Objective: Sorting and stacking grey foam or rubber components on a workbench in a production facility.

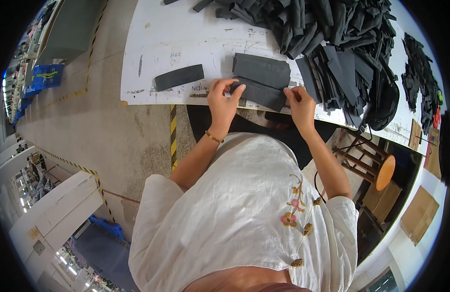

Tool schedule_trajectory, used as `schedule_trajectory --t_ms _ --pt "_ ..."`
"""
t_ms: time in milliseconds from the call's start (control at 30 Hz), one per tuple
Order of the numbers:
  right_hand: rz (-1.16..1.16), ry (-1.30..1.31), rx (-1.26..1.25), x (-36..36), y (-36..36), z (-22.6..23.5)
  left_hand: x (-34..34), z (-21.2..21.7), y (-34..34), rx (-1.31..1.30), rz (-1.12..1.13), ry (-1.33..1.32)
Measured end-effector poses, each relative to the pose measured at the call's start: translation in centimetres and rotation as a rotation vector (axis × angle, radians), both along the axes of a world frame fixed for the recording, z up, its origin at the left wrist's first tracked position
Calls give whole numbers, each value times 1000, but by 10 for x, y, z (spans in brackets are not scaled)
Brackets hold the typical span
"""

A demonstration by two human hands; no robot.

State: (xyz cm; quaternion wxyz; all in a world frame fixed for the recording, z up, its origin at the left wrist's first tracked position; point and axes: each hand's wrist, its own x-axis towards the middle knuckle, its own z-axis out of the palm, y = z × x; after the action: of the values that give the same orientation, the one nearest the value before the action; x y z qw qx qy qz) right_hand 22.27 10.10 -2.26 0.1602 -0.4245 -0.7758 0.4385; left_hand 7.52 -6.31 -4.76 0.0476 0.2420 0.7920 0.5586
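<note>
A dark grey fabric strip (261, 94) lies along the near edge of the white table, one end in each of my hands. My left hand (224, 100) pinches its left end between thumb and fingers. At its right end, my right hand (301, 103) grips the corner with thumb and fingertips. Just beyond, touching the strip, a wider dark fabric piece (262, 69) rests flat. Apart from these, to the left of my left hand, a single folded dark strip (179, 77) lies on the tabletop.
The white table (157, 44) carries a big heap of dark fabric pieces (327, 24) at the far right. Nearer stands a row of stacked strips (334, 78), with a black bag (384, 104) beside it. A wooden stool (384, 171) is below right; a blue crate (47, 77) sits far left.
</note>
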Motion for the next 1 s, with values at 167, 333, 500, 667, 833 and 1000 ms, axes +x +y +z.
schedule_trajectory --t_ms 167,333,500,667,833,1000 --pt "37 -17 227 2 0 2 -9 -5 2 52 -22 -183" --pt "270 166 691 -15 -4 16 -14 2 9 40 -41 -193" --pt "369 100 788 -28 -5 12 -19 8 13 -24 -58 -233" --pt "484 157 773 -73 14 9 3 11 14 -27 -453 547" --pt "853 -47 692 -96 68 -29 1 -13 15 -14 -590 593" --pt "857 49 646 -99 67 -32 3 -10 14 -66 -583 565"
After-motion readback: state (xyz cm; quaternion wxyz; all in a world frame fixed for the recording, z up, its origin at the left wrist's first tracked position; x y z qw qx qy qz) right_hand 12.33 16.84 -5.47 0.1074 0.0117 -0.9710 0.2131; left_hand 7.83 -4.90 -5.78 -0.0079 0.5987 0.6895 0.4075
